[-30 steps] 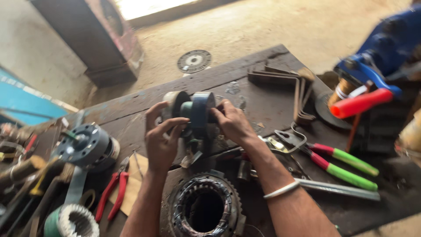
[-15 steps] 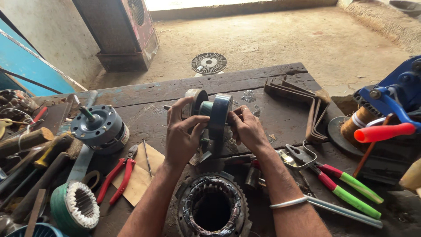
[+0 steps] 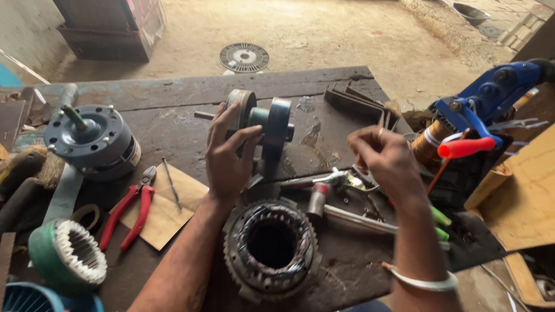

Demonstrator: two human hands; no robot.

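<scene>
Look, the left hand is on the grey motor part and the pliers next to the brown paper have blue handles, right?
Not quite. The head view shows the left hand on the grey motor part, but the pliers next to the brown paper have red handles, not blue.

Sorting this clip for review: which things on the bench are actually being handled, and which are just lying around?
In hand:
- left hand on the grey-green winding fixture
- right hand, fingers pinched, apart from the fixture
- stator ring just below both hands

Lying about:
- red-handled pliers
- grey motor housing
- green stator
- blue tool with red handle
- brown paper
</scene>
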